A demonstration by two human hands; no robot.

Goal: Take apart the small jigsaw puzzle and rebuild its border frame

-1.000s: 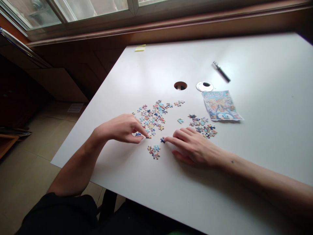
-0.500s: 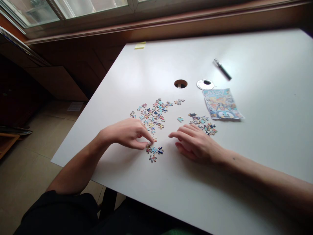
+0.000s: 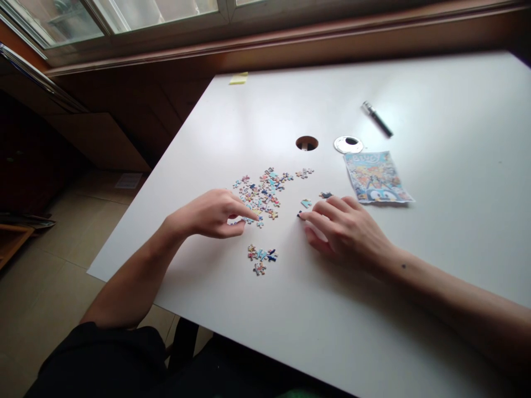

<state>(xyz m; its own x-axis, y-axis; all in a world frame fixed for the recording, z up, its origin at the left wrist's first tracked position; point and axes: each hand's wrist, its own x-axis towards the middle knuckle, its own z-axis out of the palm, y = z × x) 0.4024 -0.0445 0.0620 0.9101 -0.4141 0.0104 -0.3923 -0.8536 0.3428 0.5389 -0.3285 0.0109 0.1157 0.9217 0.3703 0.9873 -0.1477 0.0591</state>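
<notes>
Puzzle leaflet (image 3: 376, 177): blue title print, too blurred to read.

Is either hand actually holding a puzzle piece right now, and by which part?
The left hand pinches a small puzzle piece by its edge between thumb and forefinger. The right hand only touches a dark piece with a fingertip.

Two hands are on the bench (image 3: 435, 232): one left hand (image 3: 207, 214) and one right hand (image 3: 346, 232). There is one big bunch of puzzle pieces (image 3: 261, 193), too many and too small to count. There is one little bunch of puzzle pieces (image 3: 261, 258) closer in, about five or six. One light blue piece (image 3: 306, 203) lies alone. There is one picture sheet (image 3: 375, 177), one pen (image 3: 376, 119), one round silver cap (image 3: 347, 144), one round hole (image 3: 306, 143) and one yellow sticky note (image 3: 238, 79).
</notes>
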